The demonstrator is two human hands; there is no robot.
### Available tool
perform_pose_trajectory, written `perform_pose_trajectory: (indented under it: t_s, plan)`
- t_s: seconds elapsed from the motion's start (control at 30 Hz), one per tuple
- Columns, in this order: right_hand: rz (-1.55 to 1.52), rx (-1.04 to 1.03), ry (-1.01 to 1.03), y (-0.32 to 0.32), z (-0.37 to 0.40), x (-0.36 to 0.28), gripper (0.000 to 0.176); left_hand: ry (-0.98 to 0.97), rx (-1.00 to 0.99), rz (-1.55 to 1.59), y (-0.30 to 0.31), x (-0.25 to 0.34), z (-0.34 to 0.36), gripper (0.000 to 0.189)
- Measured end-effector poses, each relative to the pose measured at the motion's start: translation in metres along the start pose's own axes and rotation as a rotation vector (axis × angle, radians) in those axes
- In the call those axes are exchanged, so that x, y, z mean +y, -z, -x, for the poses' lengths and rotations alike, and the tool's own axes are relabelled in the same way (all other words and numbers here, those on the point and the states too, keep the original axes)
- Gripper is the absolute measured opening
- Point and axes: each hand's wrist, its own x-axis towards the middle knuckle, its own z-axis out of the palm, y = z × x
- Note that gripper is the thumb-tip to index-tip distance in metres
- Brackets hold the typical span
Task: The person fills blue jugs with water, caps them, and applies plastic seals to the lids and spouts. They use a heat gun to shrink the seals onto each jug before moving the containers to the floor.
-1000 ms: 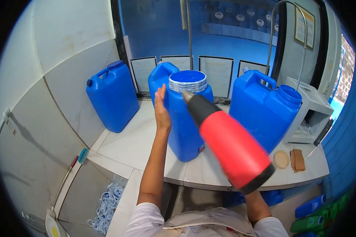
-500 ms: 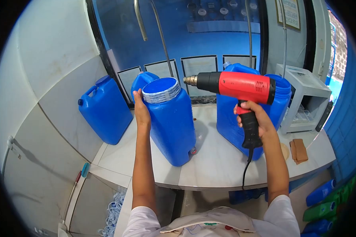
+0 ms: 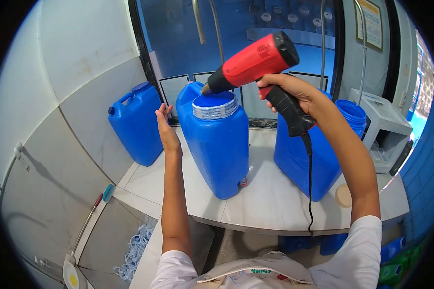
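Note:
My right hand (image 3: 294, 91) is wrapped around the black handle of a red and black heat gun (image 3: 253, 60). The gun tilts down to the left, its metal nozzle just over the back left rim of a blue jug (image 3: 217, 154). Around the jug's wide mouth runs a white printed seal band (image 3: 216, 111). To the left of this jug my left hand (image 3: 168, 130) is raised, fingers stretched out, holding nothing and apart from the jug. From the gun's handle a black cord (image 3: 310, 183) hangs down past the counter edge.
Other blue jugs stand at the left wall (image 3: 137, 130), behind the banded jug (image 3: 182, 103) and on the right (image 3: 301, 164). Metal pipes (image 3: 198, 21) hang above the counter (image 3: 260, 207). A grey shelf unit (image 3: 388, 120) and a tan round disc (image 3: 343, 196) are at right.
My right hand has lifted the heat gun's rear and tipped its nozzle down over the jug's rim. My left hand has come off the jug's band. The camera view has shifted slightly.

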Motion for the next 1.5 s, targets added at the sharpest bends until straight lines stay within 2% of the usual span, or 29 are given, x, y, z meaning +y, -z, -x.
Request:
perform_pose_trajectory:
  t_s: [0.17,0.23,0.27,0.33,0.37,0.47,0.6,0.63,0.7,0.77,0.83,0.87,0.9,0.93,1.0,1.03,1.07,1.1,1.13,1.17,1.2,1.23,1.27,1.33,1.37,1.43,1.5]
  plan:
    - [0.128,-0.022,0.052,-0.041,0.032,-0.017,0.023,-0.001,0.059,0.052,0.017,-0.002,-0.005,0.068]
    - [0.245,0.036,0.063,-0.052,0.055,-0.016,0.023,-0.008,0.070,0.057,0.019,-0.001,-0.006,0.068]
    - [0.243,0.043,0.056,-0.053,0.063,-0.009,0.023,-0.020,0.080,0.064,0.020,0.000,-0.006,0.068]
    - [0.382,0.015,0.169,-0.050,0.083,0.007,0.025,0.024,0.079,0.057,0.022,0.002,-0.007,0.063]
    - [0.439,0.065,0.143,-0.050,0.099,0.015,0.025,0.016,0.079,0.073,0.022,0.004,-0.006,0.061]
    - [0.395,0.098,0.196,-0.033,0.142,0.069,0.024,-0.044,0.050,0.141,0.014,0.015,0.003,0.058]
    - [0.394,0.120,0.024,0.003,0.213,0.130,0.042,-0.241,0.035,0.190,-0.012,0.034,0.035,0.052]
    - [0.432,0.280,0.231,0.011,0.237,0.146,0.039,-0.284,0.008,0.195,-0.021,0.034,0.043,0.052]
    - [0.370,0.344,0.040,0.052,0.290,0.187,0.040,-0.349,-0.035,0.221,-0.043,0.032,0.063,0.052]
    - [0.428,0.505,-0.027,0.091,0.350,0.204,0.040,-0.354,-0.106,0.237,-0.069,0.027,0.085,0.052]
    - [0.343,0.678,-0.044,0.125,0.390,0.188,0.035,-0.376,-0.176,0.262,-0.099,0.023,0.109,0.049]
    - [0.492,0.780,0.004,0.138,0.402,0.168,0.040,-0.370,-0.188,0.277,-0.116,0.022,0.121,0.049]
    - [0.364,0.821,0.087,0.161,0.412,0.159,0.038,-0.378,-0.204,0.294,-0.134,0.022,0.135,0.048]
    - [0.420,0.967,0.217,0.186,0.416,0.153,0.034,-0.384,-0.217,0.307,-0.152,0.024,0.151,0.048]
    - [0.417,1.145,0.115,0.273,0.431,0.150,0.028,-0.374,-0.213,0.348,-0.191,0.033,0.186,0.047]
    - [0.545,1.069,0.005,0.304,0.413,0.122,0.028,-0.381,-0.221,0.348,-0.208,0.035,0.203,0.047]
    - [0.646,1.088,0.353,0.282,0.377,0.090,0.030,-0.393,-0.230,0.344,-0.226,0.037,0.217,0.047]
    - [1.081,1.073,0.250,0.331,0.368,0.082,0.036,-0.390,-0.239,0.354,-0.241,0.037,0.232,0.045]
    - [1.131,1.089,0.390,0.372,0.349,0.078,0.045,-0.392,-0.232,0.345,-0.254,0.039,0.246,0.045]
    - [1.137,1.025,0.117,0.388,0.330,0.054,0.059,-0.422,-0.259,0.299,-0.266,0.041,0.258,0.045]
    - [1.302,1.037,0.400,0.433,0.307,0.059,0.051,-0.454,-0.285,0.250,-0.274,0.043,0.267,0.045]
    - [1.413,1.025,0.162,0.447,0.287,0.045,0.046,-0.461,-0.280,0.202,-0.277,0.042,0.275,0.044]
    - [1.562,0.992,0.056,0.479,0.262,0.044,0.043,-0.464,-0.260,0.185,-0.277,0.044,0.280,0.044]
    - [1.626,0.947,-0.132,0.511,0.221,0.043,0.040,-0.571,-0.259,0.016,-0.268,0.046,0.279,0.043]
    - [1.624,0.913,-0.101,0.523,0.201,0.045,0.040,-0.551,-0.241,0.011,-0.262,0.046,0.277,0.042]
    - [1.680,0.919,-0.246,0.553,0.173,0.058,0.038,-0.462,-0.181,-0.086,-0.246,0.053,0.274,0.039]
    - [1.737,0.877,-0.212,0.573,0.154,0.077,0.036,-0.408,-0.137,-0.205,-0.231,0.058,0.268,0.039]
